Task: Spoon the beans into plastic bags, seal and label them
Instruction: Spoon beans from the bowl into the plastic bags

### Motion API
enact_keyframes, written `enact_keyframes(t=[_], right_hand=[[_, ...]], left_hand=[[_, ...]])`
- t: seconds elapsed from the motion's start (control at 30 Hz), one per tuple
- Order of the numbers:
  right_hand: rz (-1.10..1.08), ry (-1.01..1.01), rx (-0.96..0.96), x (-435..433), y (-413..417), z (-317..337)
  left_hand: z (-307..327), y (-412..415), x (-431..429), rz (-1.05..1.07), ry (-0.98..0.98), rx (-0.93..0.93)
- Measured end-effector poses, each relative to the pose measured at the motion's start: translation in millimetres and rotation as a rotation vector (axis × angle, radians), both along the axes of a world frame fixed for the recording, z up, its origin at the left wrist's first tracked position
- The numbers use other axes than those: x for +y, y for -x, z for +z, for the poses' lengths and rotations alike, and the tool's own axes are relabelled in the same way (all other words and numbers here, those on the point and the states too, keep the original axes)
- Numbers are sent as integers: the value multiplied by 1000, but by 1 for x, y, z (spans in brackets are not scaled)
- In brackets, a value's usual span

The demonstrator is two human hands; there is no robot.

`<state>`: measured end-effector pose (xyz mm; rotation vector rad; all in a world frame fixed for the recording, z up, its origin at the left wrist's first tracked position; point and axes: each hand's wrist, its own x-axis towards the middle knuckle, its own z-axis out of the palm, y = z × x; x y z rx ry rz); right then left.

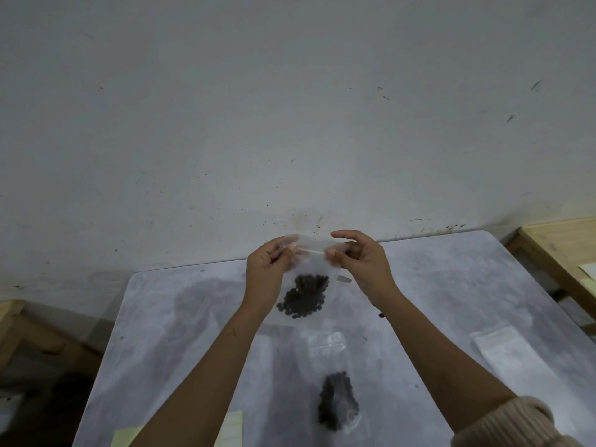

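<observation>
Holds a clear plastic bag [310, 269] up above the grey table [154, 333], with dark beans [304, 298] pooled in its lower part. Pinches the zip strip [309, 251] at one end with the left hand [269, 272] and at the other with the right hand [366, 269]. Nearer, flat on the table, a second filled bag [335, 385].

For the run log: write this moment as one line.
step: sealing; left hand: pinches bag top; right hand: pinches bag top; second bag: lying on table
</observation>
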<state>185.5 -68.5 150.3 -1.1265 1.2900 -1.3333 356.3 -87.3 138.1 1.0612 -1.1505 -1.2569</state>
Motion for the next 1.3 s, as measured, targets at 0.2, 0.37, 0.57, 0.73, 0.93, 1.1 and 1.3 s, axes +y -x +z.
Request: enact_keyframes(t=[0.2, 0.37, 0.57, 0.73, 0.93, 1.1, 1.3], right_hand=[[-70, -45, 56, 4, 0, -4], [-9, -55, -94, 13, 0, -8], [16, -234, 55, 24, 5, -30], [51, -409, 104, 54, 12, -81], [-6, -454, 315, 79, 8, -129], [-27, -283, 458, 82, 1, -144], [29, -283, 506, 78, -3, -151]], left_hand=[[-6, 5, 7, 28, -56, 57], [-10, 12, 16, 50, -168, 222], [-40, 13, 33, 118, -228, -5], [-98, 10, 64, 107, -332, -236], [-127, 14, 96, 104, -315, -425], [-135, 15, 99, 150, -278, -462], [-139, 13, 93, 115, -241, -517]])
